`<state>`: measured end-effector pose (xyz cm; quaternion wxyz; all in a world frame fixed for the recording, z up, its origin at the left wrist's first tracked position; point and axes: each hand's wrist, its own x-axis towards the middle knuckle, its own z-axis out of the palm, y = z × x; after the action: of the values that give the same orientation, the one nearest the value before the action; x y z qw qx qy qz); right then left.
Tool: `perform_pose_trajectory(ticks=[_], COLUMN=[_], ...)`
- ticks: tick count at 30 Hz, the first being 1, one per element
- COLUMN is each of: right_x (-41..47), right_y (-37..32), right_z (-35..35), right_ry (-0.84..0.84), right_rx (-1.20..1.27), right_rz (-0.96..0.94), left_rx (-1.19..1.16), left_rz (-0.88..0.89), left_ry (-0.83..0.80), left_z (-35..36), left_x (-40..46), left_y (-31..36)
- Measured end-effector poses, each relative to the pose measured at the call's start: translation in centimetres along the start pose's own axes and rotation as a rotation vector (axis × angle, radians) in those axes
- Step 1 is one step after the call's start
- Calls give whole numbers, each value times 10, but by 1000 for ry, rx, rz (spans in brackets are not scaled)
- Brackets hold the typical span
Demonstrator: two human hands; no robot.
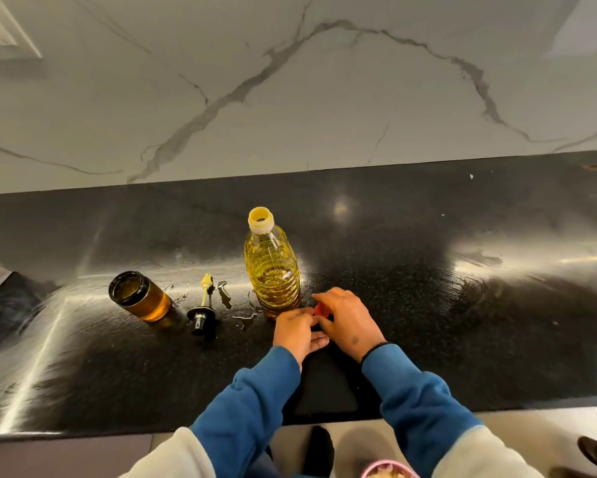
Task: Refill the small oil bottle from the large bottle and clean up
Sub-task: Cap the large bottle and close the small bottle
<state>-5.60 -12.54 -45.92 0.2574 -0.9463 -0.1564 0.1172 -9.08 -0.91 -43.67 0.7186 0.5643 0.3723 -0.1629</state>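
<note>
At the far left edge a dark flat thing [0, 305] lies on the bench [428, 305], too dim for me to tell what it is, and above it a white wall socket plate [4, 32] sits on the pale marble-veined wall [290, 98]. The bench itself is black, speckled and glossy, throwing back streaks of light. Moving right, the small oil bottle [140, 298] stands open with amber oil in its lower part, and just beside it its pourer spout [204, 307] lies on its side on the bench. Small wet patches of spilled oil [245, 317] glint between the spout and the large bottle [272, 267], which stands upright, uncapped, about a third full of yellow oil. Just in front of its base my left hand [298, 334] and my right hand [347, 322] meet close together, blue sleeves [255, 408] down to the wrists. Between them is the red cap [321, 309]: my right grip is curled round it, fingertips pinching it, while my left grip is narrow, its fingers bent in toward the cap, though I cannot tell whether they hold it.
</note>
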Motion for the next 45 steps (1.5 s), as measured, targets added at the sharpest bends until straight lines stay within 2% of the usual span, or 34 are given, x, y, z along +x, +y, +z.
perform_pose_trajectory(ticks=[7,13,18,22,29,32,34,36,40,45], right_x=[-3,-8,-11,-15,-10,-5,-3,-1,4,7], right_y=[-12,-47,-81,-107,-139,-145,-148,-149,-146,-143], right_z=[-17,-56,-103,-139,-170,-169,-165,-159,-150,-146], right_ry=[-105,-84,9,155,422,506,535,557,519,425], right_rx=[-92,-171,-102,38,184,296,335,348,261,199], right_rz=[-14,-94,-200,-300,-430,-458,-478,-480,-460,-468], left_rx=[-15,-161,-261,-294,-302,-221,-68,113,315,362], left_rz=[-17,62,253,462,759,919,1029,1061,1091,1218], left_ry=[1,-46,-142,-198,-203,-83,103,216,205,273], left_z=[-3,-17,-32,-40,-44,-47,-50,-52,-51,-46], left_x=[-19,-56,-95,-122,-131,-119,-105,-91,-71,-60], left_y=[1,20,55,85,134,141,138,130,117,116])
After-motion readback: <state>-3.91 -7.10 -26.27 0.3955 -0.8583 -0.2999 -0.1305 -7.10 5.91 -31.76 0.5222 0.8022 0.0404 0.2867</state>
